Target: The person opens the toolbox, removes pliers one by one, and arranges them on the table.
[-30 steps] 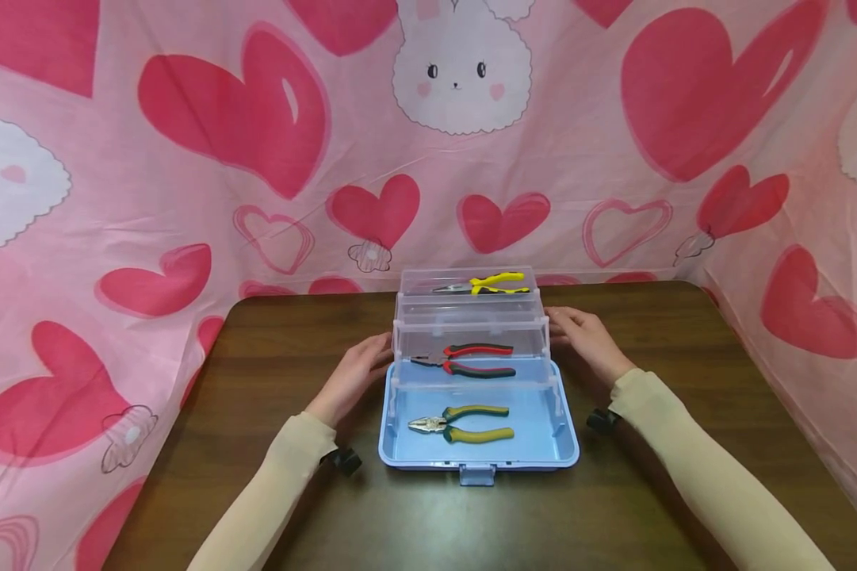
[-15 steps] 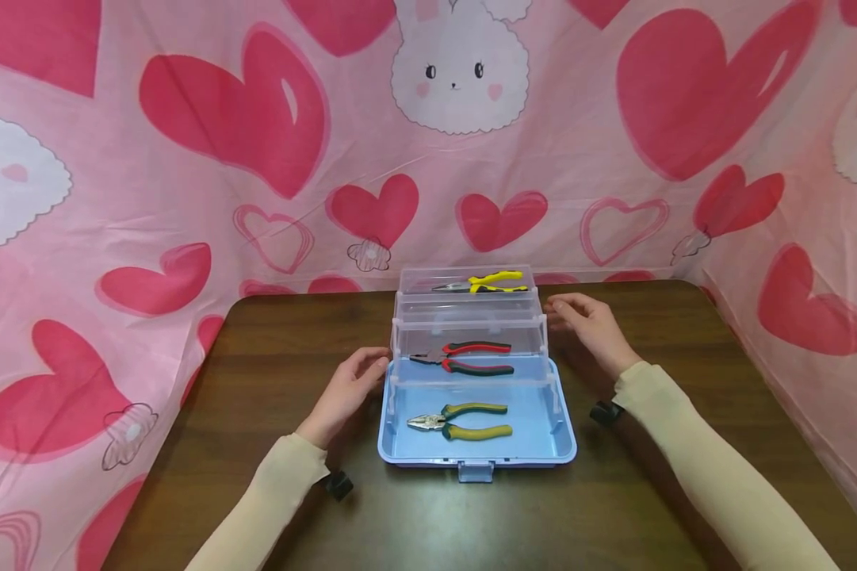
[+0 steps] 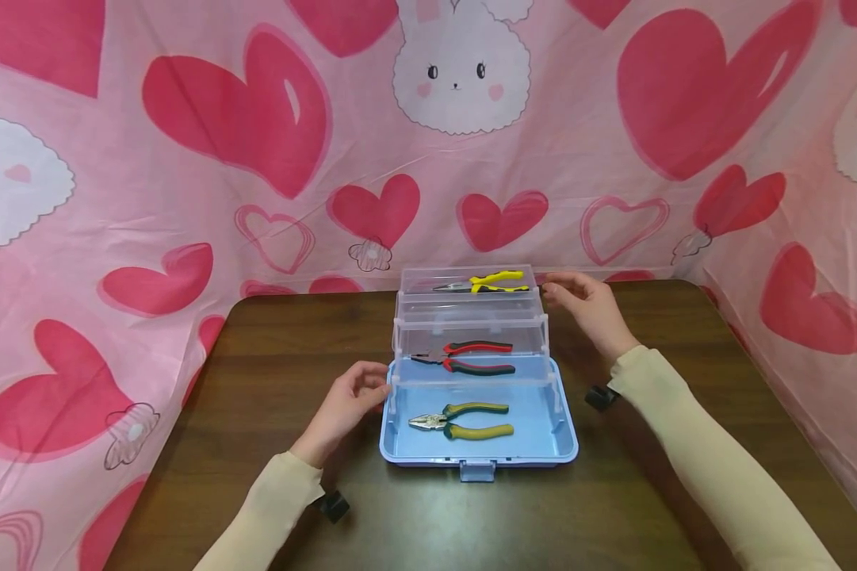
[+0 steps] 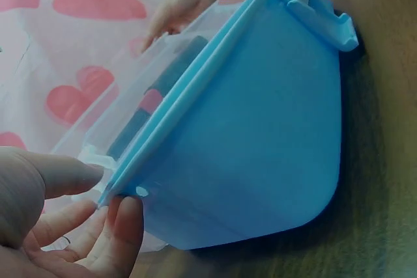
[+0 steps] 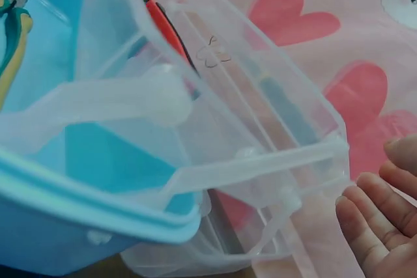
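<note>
A light-blue toolbox (image 3: 428, 460) stands unfolded on the table, with clear plastic trays (image 3: 471, 323) stepped up behind its base. Combination pliers (image 3: 480, 433) with yellow-green handles lie in the base. Red-and-black pliers (image 3: 480, 347) are in the lower tray, and yellow needle-nose pliers (image 3: 501, 277) in the top one. At the box's left rear corner my left hand (image 3: 344, 411) pinches the rim, thumb above and fingers below, as the left wrist view shows. Beside the right end of the top tray is my right hand (image 3: 591, 311), its fingers loosely bent and holding nothing.
The brown wooden table (image 3: 292, 341) extends to both sides of the box. Close behind hangs a pink cloth (image 3: 585, 111) printed with hearts and rabbits. A clear latch (image 3: 477, 472) sticks out at the box's front.
My left hand has slid toward me along the box's left side to the rim corner. My right hand has risen from the lower trays' side to the top tray's right end.
</note>
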Demonstrator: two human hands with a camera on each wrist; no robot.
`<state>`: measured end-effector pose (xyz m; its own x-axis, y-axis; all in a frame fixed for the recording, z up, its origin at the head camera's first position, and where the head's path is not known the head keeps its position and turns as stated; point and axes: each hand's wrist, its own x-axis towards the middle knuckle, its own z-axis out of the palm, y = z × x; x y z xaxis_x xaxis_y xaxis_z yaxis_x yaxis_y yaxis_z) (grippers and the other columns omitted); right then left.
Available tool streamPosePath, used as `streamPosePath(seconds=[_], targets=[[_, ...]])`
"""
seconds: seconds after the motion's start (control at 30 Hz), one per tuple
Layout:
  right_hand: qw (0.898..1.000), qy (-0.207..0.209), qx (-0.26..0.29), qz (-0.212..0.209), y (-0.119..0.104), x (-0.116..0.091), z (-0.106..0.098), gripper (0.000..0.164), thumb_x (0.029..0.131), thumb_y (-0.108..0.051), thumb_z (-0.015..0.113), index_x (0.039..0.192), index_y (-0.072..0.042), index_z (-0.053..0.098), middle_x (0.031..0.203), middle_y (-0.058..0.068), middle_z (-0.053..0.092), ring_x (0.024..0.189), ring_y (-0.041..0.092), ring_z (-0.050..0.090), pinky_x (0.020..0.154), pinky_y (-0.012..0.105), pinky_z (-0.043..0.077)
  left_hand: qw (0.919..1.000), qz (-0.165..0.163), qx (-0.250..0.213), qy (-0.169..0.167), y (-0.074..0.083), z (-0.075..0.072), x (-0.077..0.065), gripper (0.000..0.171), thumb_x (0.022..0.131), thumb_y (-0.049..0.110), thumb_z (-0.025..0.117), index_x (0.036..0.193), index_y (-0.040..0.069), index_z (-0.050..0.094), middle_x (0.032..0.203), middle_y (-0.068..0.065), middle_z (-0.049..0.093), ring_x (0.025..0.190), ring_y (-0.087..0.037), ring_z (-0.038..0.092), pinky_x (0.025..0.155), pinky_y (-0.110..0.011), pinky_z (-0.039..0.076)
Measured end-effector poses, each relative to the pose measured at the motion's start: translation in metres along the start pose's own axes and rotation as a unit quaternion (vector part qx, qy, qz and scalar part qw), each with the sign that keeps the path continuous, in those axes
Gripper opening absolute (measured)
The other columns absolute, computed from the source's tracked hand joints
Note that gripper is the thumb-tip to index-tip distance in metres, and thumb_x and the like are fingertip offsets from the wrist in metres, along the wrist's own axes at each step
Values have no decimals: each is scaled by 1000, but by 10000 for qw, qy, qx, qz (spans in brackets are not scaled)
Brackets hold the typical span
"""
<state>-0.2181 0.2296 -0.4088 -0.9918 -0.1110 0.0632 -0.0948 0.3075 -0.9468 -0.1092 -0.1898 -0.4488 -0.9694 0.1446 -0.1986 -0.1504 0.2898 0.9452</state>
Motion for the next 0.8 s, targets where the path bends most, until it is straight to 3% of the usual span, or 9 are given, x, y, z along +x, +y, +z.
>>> streamPosePath(seconds=[0.13, 0.23, 0.47, 0.63, 0.8], targets=[[9998, 41, -19, -218, -7, 5, 4, 47, 104, -33, 66, 144, -10, 61, 140, 14, 64, 111, 21, 67, 92, 18, 54, 9998, -151, -125, -15, 0, 0, -5, 41, 99, 18, 73, 136, 8, 58, 114, -15, 69, 87, -25, 70, 91, -44, 60], [9991, 77, -152, -399, -11, 9, 7, 45, 103, -30, 67, 142, -7, 62, 138, 15, 65, 109, 13, 65, 89, 15, 53, 9996, -234, -164, -73, -1, 0, -9, 45, 97, 18, 75, 137, 8, 55, 112, -14, 69, 85, -25, 70, 90, -42, 61], [9964, 38, -476, -694, -14, 15, 15, 45, 103, -26, 69, 142, -5, 63, 135, 17, 66, 111, 18, 62, 91, 14, 51, 9980, -375, -291, -419, -3, -1, -14, 46, 97, 17, 75, 135, -1, 55, 107, -15, 71, 85, -24, 71, 82, -38, 63], [9956, 92, -719, -596, -15, 18, 20, 46, 101, -32, 70, 140, -9, 64, 134, 14, 67, 110, 24, 60, 87, 13, 50, 9970, -555, -351, -415, -5, -2, -15, 42, 98, 21, 75, 129, -2, 59, 106, -12, 73, 86, -22, 71, 80, -34, 62], [9915, 53, -1148, -609, -21, 23, 23, 43, 101, -32, 70, 139, -11, 66, 133, 12, 67, 110, 29, 60, 91, 24, 53, 9968, -594, -395, -372, -7, -1, -14, 38, 98, 19, 75, 125, -4, 60, 100, -11, 73, 83, -20, 70, 78, -33, 63]])
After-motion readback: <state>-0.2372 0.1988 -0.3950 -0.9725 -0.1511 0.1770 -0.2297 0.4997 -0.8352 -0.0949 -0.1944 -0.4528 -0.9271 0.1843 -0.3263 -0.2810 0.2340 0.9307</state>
